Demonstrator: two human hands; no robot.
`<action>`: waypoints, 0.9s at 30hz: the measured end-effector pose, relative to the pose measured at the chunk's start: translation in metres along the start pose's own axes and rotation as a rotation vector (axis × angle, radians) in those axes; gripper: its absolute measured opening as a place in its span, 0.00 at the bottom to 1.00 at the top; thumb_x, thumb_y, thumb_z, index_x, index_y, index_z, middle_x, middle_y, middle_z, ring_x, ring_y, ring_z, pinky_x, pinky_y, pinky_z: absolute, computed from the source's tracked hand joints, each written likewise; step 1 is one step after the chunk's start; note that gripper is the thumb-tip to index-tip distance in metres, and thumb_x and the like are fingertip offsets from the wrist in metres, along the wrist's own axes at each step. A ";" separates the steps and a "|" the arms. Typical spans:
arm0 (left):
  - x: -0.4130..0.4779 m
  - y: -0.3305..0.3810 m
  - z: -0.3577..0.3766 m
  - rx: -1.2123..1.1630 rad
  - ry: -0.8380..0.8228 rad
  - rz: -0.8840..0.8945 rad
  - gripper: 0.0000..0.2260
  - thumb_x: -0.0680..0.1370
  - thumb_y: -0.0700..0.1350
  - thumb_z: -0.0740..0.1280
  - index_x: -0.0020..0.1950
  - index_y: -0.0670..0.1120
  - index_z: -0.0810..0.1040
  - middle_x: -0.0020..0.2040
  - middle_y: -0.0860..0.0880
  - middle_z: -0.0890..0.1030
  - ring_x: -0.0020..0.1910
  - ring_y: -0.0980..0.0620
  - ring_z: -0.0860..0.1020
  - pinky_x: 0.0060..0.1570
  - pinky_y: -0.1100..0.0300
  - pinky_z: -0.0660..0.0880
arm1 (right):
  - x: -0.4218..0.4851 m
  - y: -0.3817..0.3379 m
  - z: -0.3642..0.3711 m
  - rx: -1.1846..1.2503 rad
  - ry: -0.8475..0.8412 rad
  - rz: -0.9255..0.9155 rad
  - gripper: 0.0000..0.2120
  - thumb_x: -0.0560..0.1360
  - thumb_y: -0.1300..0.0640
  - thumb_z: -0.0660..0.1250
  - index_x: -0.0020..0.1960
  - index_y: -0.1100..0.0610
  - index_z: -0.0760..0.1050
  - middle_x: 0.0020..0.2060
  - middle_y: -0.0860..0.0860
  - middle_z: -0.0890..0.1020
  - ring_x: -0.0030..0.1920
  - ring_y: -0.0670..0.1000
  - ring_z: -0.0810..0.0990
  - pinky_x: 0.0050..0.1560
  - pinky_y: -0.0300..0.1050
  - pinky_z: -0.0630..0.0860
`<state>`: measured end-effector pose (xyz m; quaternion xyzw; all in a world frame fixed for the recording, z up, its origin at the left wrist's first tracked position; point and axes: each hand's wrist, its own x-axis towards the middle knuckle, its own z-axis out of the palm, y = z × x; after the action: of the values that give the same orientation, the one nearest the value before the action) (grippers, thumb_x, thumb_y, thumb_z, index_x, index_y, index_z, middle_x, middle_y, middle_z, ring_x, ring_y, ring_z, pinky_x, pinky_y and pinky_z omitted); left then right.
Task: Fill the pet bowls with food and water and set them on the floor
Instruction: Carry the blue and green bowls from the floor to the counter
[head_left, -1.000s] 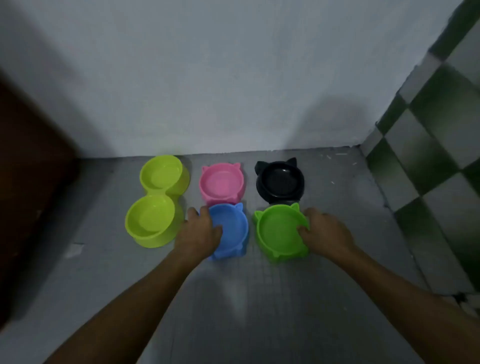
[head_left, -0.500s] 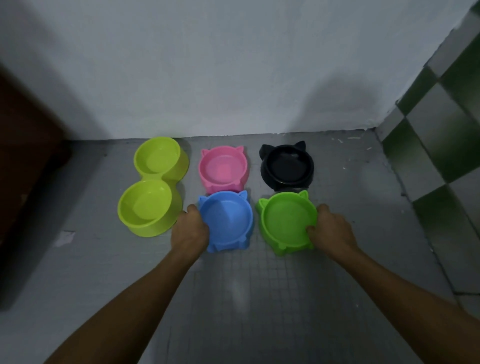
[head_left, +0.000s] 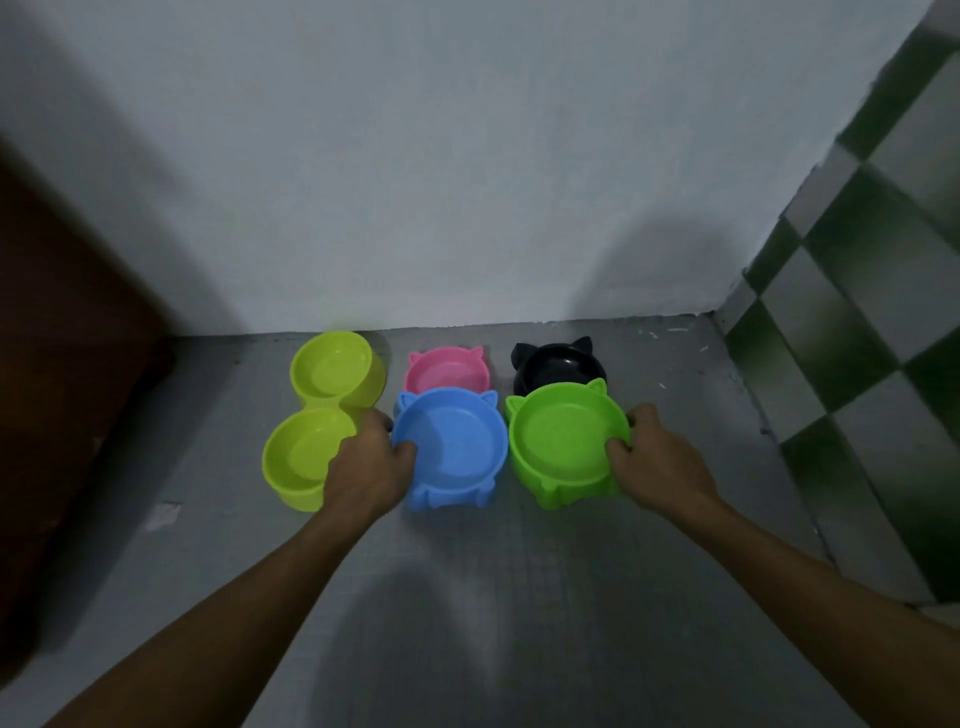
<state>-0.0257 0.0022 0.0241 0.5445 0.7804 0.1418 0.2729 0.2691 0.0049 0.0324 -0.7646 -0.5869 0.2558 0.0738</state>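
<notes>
1. Floor (head_left: 519, 597): grey, with open room on the near side of the blue bowl (head_left: 457, 447). A white wall (head_left: 467, 182) closes the far side, a checked tile wall (head_left: 857, 338) stands well to its right, and a dark brown panel (head_left: 67, 338) well to its left.
2. Blue bowl: cat-eared, over the floor. Whether it rests on the floor or is raised cannot be told.
3. Left hand (head_left: 369, 467): at the blue bowl's left rim, thumb hooked inside, grip clamped on it.
4. Right hand (head_left: 660, 462): grip clamped on the green bowl (head_left: 563, 441), just right of the blue bowl. Thumb inside its right rim, fingers round the outside.
5. Neighbours: pink bowl (head_left: 447, 370) directly behind the blue bowl, its near edge covered. Black bowl (head_left: 558, 364) behind and to the right. Lime double bowl (head_left: 311, 452) just left, with the left hand across its near cup.
</notes>
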 end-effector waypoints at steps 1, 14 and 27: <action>-0.004 0.006 -0.010 -0.009 0.003 0.004 0.16 0.72 0.55 0.61 0.56 0.50 0.67 0.45 0.41 0.82 0.40 0.37 0.82 0.45 0.44 0.80 | -0.004 -0.004 -0.009 0.017 0.019 -0.002 0.13 0.79 0.51 0.59 0.59 0.57 0.65 0.49 0.61 0.80 0.43 0.61 0.78 0.41 0.49 0.69; -0.103 0.117 -0.204 -0.308 0.039 -0.034 0.12 0.70 0.58 0.61 0.50 0.56 0.70 0.39 0.52 0.82 0.38 0.44 0.83 0.46 0.45 0.81 | -0.121 -0.087 -0.203 0.652 0.125 0.089 0.09 0.77 0.58 0.66 0.57 0.56 0.73 0.51 0.59 0.79 0.42 0.52 0.80 0.24 0.42 0.78; -0.218 0.271 -0.445 -0.534 0.026 -0.020 0.07 0.75 0.42 0.67 0.53 0.47 0.76 0.42 0.50 0.84 0.40 0.49 0.84 0.34 0.48 0.83 | -0.257 -0.179 -0.444 0.807 0.256 0.060 0.09 0.78 0.61 0.67 0.58 0.55 0.75 0.47 0.54 0.79 0.42 0.43 0.77 0.26 0.28 0.71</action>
<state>-0.0179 -0.0670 0.5847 0.4435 0.7243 0.3469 0.3980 0.2808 -0.0985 0.5655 -0.7167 -0.4032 0.3701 0.4321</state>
